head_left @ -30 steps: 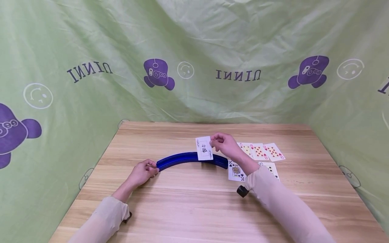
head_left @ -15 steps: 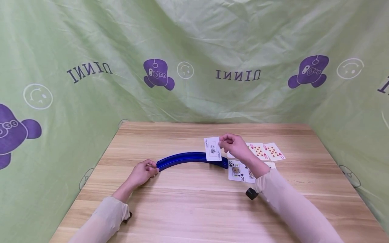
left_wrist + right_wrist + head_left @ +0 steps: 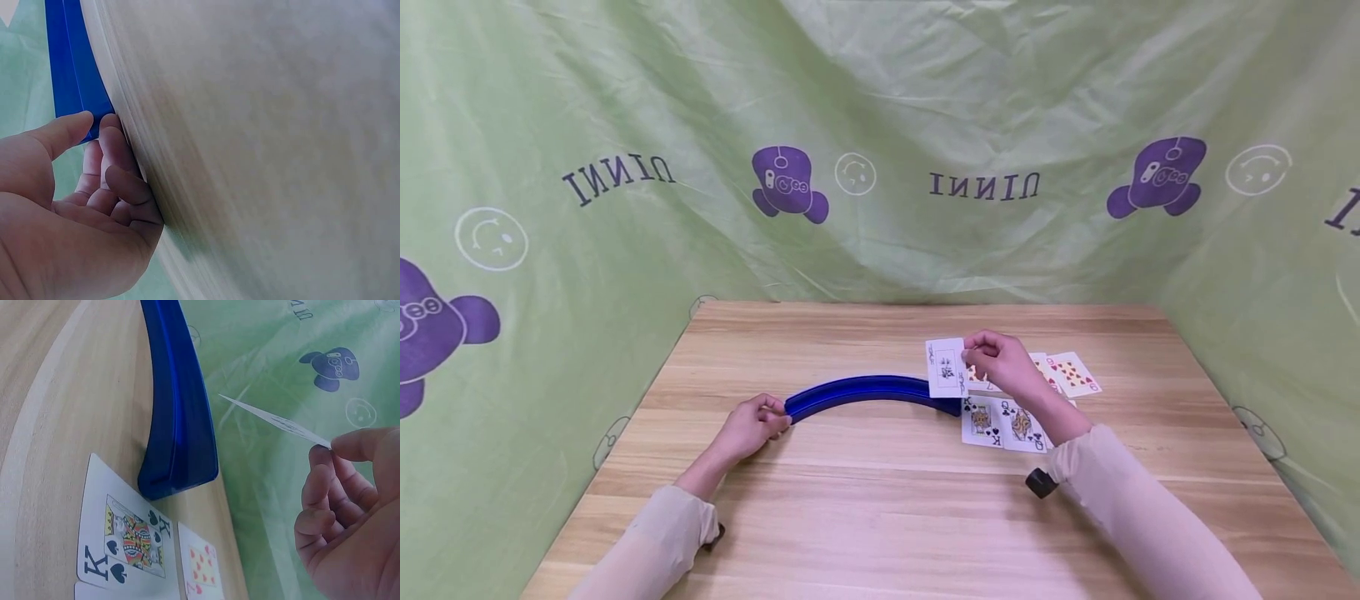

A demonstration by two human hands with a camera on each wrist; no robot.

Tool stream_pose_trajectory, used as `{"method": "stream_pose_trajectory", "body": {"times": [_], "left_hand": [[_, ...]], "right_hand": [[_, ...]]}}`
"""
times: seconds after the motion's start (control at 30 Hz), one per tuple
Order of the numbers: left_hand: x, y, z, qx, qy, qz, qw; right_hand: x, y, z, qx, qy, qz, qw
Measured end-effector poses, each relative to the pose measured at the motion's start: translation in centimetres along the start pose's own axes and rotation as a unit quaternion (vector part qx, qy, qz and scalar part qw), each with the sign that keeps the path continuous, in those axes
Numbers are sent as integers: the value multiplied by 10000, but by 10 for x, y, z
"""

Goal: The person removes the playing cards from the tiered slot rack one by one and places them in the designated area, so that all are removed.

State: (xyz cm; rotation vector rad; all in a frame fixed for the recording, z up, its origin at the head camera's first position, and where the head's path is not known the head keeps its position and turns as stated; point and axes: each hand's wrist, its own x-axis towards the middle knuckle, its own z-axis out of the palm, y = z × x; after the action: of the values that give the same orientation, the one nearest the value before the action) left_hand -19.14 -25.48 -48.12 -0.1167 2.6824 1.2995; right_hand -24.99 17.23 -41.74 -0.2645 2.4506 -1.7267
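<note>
My left hand pinches the left end of a blue curved playing card holder on the wooden table. In the left wrist view the thumb lies on top of the holder's end, with the fingers beneath. Between thumb and fingertips of my right hand is a joker playing card, held by its right edge. It is raised above the holder's right end and overlaps it in the head view. From the right wrist, the joker appears nearly edge-on, apart from the holder's groove.
Two rows of face-up cards lie right of the holder. In front are a king of spades and a queen of clubs; behind are red cards, including a nine. The right forearm covers some. Green cloth hangs behind the table.
My right hand has carried the joker steadily rightward, from over the holder's right half to its right end. The left hand and the holder keep their place.
</note>
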Motion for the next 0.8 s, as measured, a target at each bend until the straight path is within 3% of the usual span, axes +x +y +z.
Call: {"method": "stream_pose_trajectory", "body": {"times": [0.8], "left_hand": [[-1, 1, -1, -6, -73, -85, 9999]], "right_hand": [[-27, 14, -52, -543, 260, 260, 9979]]}}
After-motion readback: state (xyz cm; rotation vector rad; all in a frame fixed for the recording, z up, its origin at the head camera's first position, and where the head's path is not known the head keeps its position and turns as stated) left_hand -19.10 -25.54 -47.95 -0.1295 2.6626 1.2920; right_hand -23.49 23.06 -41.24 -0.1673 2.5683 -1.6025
